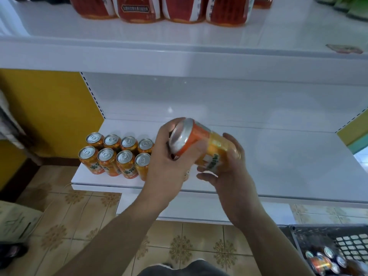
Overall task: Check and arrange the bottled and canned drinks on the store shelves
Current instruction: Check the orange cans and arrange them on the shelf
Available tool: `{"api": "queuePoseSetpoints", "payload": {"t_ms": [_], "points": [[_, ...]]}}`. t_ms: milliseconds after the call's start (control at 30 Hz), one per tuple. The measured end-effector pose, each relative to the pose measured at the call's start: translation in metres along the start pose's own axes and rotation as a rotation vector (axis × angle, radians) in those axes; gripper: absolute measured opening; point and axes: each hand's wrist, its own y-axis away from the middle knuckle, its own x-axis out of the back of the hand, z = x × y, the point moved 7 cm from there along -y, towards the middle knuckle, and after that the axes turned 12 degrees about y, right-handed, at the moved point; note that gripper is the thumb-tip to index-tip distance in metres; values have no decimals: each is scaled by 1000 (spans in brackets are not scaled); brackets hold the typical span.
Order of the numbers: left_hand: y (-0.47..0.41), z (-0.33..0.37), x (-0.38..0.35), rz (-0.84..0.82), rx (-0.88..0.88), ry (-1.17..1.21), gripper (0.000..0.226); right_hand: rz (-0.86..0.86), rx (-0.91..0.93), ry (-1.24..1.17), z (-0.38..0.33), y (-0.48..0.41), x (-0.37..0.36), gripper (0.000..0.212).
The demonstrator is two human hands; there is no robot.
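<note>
The lower shelf (278, 156) is mostly bare white, which I take to be why I stand at it: this is the one being filled. The block of orange cans (115, 154) stands at its left front corner in two rows of four, upright, tabs up, side touching side. I judge the next can belongs at the right end of that block. The black crate (310, 234) sits on the floor by my right side, with loose cans inside it.

The can (201, 144) I hold is tilted in the air over the front half of the lower shelf, just right of the block. Its top is turned up toward me, probably so I can check lid and label before setting it down. My left grip (171, 158) curls round the top rim. My right grip (229, 166) cups the body from below, fingers wrapped over the label.

On the upper shelf (179, 56), the red packs (159, 10) are cut off by the frame's top edge. My left wrist covers the block's right end, so further cans may stand there; I cannot tell. The crate runs out of the frame at the bottom right corner, and its contents are blurred. My right palm hides the held can's base, and its print is too smeared to read.
</note>
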Motion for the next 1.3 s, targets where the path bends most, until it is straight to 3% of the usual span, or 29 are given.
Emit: {"api": "queuePoseSetpoints", "payload": {"t_ms": [100,267,333,433,467,600,667,733,800,900,967,1100,1200,1300], "points": [[0,-11,8,95,156,54,52,25,155,237,-17,3,2,61],[-3,1,6,-122,91,127,47,46,125,336,-27,-4,9,44],[-4,-2,8,-42,152,175,44,23,197,427,-31,-2,5,46],[0,-18,12,95,305,141,67,-3,316,580,-36,3,2,63],[2,-22,14,105,321,98,69,12,315,567,-36,3,6,61],[5,-8,9,-102,79,7,40,25,143,415,-25,1,12,41],[5,-11,13,-35,128,87,34,16,173,482,-23,3,10,43],[6,-19,13,54,270,162,47,4,280,632,-27,8,4,59],[8,-26,16,84,341,146,58,21,315,685,-30,10,6,59],[8,-17,12,-15,229,110,38,71,191,507,-25,5,12,39],[8,-17,14,-10,195,86,31,59,158,496,-21,6,13,40],[10,-30,16,60,370,116,59,44,318,656,-30,13,7,56],[10,-27,11,-26,282,62,40,154,243,544,-25,10,14,35],[12,-27,12,-46,220,62,40,104,128,503,-14,9,14,40]]}}
